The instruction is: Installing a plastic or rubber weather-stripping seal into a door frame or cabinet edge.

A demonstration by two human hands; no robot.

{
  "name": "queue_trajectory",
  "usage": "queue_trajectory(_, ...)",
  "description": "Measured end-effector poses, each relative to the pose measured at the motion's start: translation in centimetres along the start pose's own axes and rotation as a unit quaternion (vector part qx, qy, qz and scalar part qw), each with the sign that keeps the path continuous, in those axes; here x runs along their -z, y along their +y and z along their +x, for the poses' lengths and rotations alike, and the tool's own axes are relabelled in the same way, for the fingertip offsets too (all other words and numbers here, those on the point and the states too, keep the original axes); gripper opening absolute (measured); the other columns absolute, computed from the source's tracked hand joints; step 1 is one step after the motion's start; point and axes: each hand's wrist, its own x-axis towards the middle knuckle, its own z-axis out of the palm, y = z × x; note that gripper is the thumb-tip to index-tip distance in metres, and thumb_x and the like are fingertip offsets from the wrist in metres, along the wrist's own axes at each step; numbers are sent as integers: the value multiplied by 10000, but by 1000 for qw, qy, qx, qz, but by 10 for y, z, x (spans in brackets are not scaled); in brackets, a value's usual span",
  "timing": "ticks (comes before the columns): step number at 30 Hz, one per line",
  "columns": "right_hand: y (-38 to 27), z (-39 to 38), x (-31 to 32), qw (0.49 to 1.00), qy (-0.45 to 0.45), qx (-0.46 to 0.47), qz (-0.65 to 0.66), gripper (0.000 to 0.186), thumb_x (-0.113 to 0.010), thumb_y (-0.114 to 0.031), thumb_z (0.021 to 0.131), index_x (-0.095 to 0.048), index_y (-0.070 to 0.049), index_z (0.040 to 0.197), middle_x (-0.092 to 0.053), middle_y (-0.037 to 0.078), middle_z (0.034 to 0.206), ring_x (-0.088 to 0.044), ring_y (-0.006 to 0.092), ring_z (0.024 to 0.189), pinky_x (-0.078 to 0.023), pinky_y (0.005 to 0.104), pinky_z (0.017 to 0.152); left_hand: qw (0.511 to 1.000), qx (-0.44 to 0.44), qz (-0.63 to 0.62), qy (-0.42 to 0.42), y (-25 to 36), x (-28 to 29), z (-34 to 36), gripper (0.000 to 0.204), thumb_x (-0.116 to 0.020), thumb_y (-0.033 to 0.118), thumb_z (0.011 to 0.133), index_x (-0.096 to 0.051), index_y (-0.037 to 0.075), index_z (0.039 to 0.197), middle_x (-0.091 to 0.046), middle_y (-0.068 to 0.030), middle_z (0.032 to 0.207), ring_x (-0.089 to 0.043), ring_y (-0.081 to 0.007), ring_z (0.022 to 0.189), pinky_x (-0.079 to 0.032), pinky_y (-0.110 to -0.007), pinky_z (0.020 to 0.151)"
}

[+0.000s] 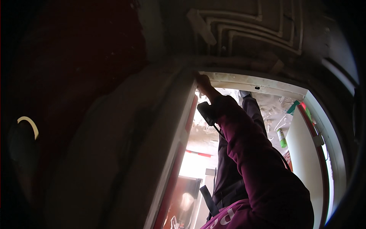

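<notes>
My right arm in a purple sleeve [251, 152] reaches up from the lower right. At its end, my right hand [204, 83] touches the corner where the pale door frame [263, 84] meets the dark wall edge. Its fingers run into shadow, so their grip and anything in them are hidden. A black box-shaped device [207, 113] with a cable sits at my wrist. My left hand does not show.
A white door panel [305, 147] with a dark edge stands at the right. Scraps litter the bright floor [202, 133], with a green-and-white cylinder [281, 138] near the door. The dark wall [126, 152] fills the left. Pale pipe-like lines [263, 30] bend across the dark surface above.
</notes>
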Motion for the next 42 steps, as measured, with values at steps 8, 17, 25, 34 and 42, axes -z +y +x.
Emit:
queue_trajectory(8,28,49,25,893,67,266,-356,231,-450,-225,718,-575,-33,688,-554,162,679,-544,282,668,-434,357,608,999,20,-10,-41,-10,-30,12,274,-461,316,766,-480,63,664,-419,-8,604,-388,-97,498,-278,-199,408)
queue_trajectory(17,-10,21,37,888,2,295,-353,247,-398,-199,772,-538,-35,891,-528,152,905,-502,285,855,-394,365,759,997,33,-16,-67,-15,-41,17,268,-467,310,765,-475,66,655,-414,-5,597,-382,-93,492,-273,-198,407)
queue_trajectory(25,-51,-3,28,949,-22,266,-168,238,-428,-145,776,-512,-45,975,-522,125,930,-498,250,853,-406,345,741,997,44,-14,-66,-16,-32,13,263,-473,305,764,-470,69,648,-411,-2,591,-377,-91,488,-270,-198,406)
queue_trajectory(34,-89,-57,5,783,-205,36,586,160,-361,-180,831,-479,-86,883,-471,8,714,-469,106,618,-424,245,526,996,57,-17,-64,-19,-24,8,259,-478,299,763,-465,72,640,-406,1,584,-371,-88,483,-265,-197,405)
queue_trajectory(42,-162,-90,19,890,-265,225,294,181,-390,-249,829,-468,-85,824,-450,7,659,-416,74,529,-360,211,436,996,66,-20,-59,-18,-15,0,256,-484,294,762,-460,75,633,-403,4,578,-366,-85,478,-262,-196,404)
